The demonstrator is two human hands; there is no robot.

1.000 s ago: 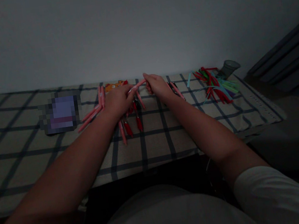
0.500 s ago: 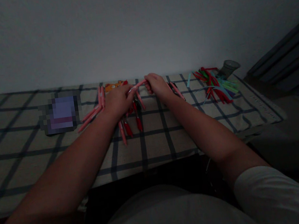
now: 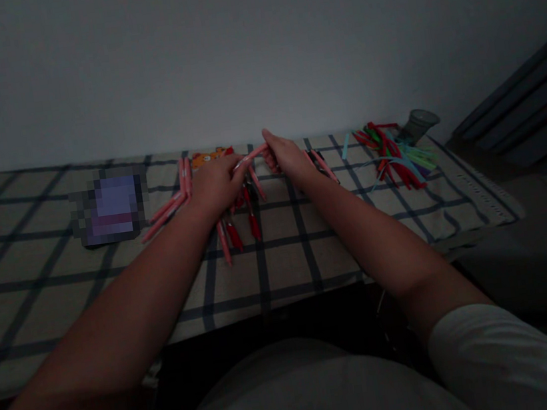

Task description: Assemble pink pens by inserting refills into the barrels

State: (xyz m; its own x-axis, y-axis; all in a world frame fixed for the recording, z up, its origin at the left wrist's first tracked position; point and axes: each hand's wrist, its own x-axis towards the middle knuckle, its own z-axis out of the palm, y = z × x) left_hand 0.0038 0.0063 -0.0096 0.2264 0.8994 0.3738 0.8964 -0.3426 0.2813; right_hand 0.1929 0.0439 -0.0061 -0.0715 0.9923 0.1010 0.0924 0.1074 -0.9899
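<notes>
Both my hands meet at the far middle of a checked tablecloth. My left hand is closed on one end of a pink pen. My right hand pinches the pen's other end, fingers closed. Under and around my hands lie several more pink and red pens, scattered on the cloth. Two pink pens point out to the left of my left wrist.
A heap of red, green and blue strips lies at the far right, next to a small glass jar. A blurred purple object sits at the left. A grey wall stands behind the table. The light is dim.
My right hand's fingers have shifted slightly on the pen's end, curling down and lifting again. My left hand and the pen have stayed in place.
</notes>
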